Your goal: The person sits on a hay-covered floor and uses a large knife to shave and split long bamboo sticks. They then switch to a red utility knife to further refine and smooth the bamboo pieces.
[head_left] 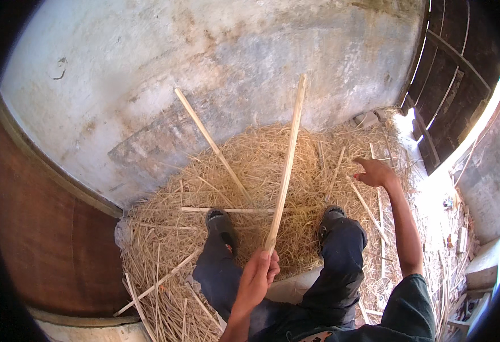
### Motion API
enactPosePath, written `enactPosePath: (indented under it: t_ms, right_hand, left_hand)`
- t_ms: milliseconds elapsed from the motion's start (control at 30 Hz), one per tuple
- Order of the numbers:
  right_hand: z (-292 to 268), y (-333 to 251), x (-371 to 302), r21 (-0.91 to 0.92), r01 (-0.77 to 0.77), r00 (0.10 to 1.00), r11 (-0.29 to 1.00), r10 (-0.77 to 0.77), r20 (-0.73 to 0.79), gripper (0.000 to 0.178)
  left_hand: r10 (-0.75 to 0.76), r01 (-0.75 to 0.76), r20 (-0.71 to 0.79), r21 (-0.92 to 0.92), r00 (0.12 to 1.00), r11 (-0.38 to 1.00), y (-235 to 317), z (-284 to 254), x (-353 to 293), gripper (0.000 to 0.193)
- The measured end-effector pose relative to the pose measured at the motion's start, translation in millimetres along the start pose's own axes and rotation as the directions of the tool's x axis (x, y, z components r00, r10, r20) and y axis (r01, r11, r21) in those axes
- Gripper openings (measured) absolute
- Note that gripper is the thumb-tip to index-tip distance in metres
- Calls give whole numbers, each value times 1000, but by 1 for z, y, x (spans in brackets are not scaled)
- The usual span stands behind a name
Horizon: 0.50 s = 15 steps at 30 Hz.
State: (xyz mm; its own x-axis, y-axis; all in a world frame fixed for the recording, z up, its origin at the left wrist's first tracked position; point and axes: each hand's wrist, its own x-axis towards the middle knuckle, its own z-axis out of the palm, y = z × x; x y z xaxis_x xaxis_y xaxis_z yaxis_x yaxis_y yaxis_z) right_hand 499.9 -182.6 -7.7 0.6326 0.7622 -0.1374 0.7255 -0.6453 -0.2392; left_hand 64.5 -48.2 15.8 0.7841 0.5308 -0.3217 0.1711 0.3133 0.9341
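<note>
A long, pale wooden stick stands up from my left hand, whose closed fingers wrap its lower end. Its top overlaps the wall in the picture. Off to the right, my right hand is stretched out over the straw with its fingers apart and nothing in them. A small red spot shows at one of its fingertips; I cannot make out what it is. Another pale stick slants up on the left, its lower end in the straw. One more stick lies crosswise by my shoes.
Straw and shavings cover the floor, with several loose strips around my legs. A stained wall rises ahead. On the left is a brown panel; on the right, dark wooden planks stand beside bright light.
</note>
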Motion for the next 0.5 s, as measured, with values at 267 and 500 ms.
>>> enactPosePath:
  t_ms: [267,500]
  right_hand:
    - [-28,-102,-54,484,100,958,869,48,-284,38]
    - [0,-181,-129,320,671,689,669,-403,-602,31]
  left_hand:
    - [39,-39,-2,-48,999,998,1,7,1,48]
    - [186,-185,-12,67,982,980,8,22,6,55]
